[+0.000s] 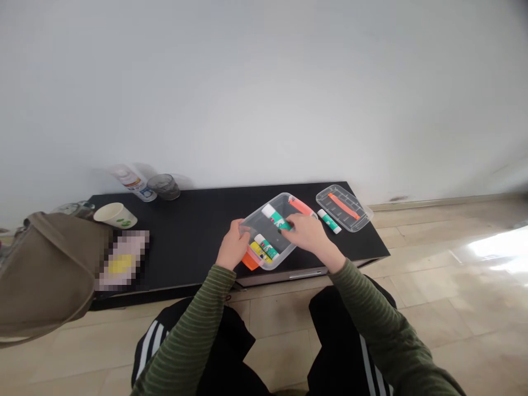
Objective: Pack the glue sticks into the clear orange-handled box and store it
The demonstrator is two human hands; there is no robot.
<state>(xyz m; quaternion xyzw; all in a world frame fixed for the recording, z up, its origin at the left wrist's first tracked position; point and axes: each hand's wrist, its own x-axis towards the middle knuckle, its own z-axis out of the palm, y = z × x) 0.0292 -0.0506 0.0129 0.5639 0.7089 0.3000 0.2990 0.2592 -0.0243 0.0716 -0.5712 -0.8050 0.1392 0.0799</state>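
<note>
A clear plastic box (pixel 256 220) with orange latches stands on the black cabinet top in front of me. My left hand (pixel 233 245) grips its left side, the thumb over the rim. Inside the box, my right hand (pixel 306 234) has its fingers closed around the lower end of a larger green-and-white glue stick (pixel 272 214). Lower in the box lie a smaller green-and-white glue stick (pixel 267 246) and a yellow one (pixel 260 253), side by side. Outside, to the right, another glue stick (pixel 329 221) rests beside the clear lid (pixel 344 208) with its orange handle.
The black cabinet (pixel 185 236) stands against a white wall. On its left are a paper cup (pixel 115 215), a dark glass bowl (pixel 164 187), a white spray can (pixel 134 181), a blurred pink packet (pixel 124 261) and a brown bag (pixel 49 269). The lid overhangs the right edge.
</note>
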